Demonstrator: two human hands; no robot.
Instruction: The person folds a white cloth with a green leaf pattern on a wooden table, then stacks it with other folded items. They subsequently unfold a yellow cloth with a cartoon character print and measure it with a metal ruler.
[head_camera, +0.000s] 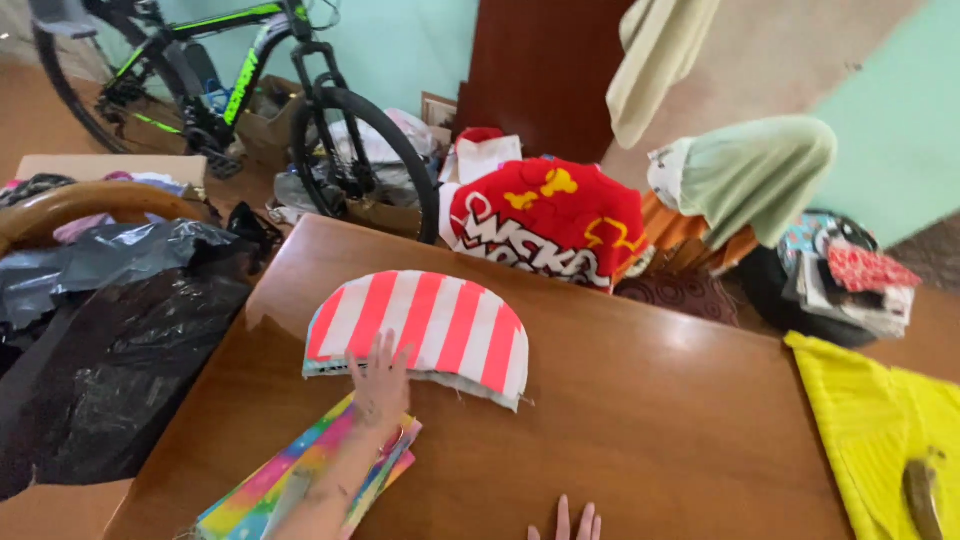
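1. Fingertips of the right hand (566, 522) peek in at bottom centre, slightly apart, holding nothing.
2. Left hand (379, 385), fingers spread, presses flat the red-and-white striped fabric piece (425, 328) mid-frame on the wooden table (640, 420).
3. Rainbow fabric (290, 478) lies under the forearm.

Soft, even daylight, faint sheen on the wooden table (650, 400), slight motion blur, bowed edges.

A black bicycle (250, 90) stands beyond the wooden table (650, 420), black plastic sheeting (110, 340) left, yellow cloth (880, 420) right.
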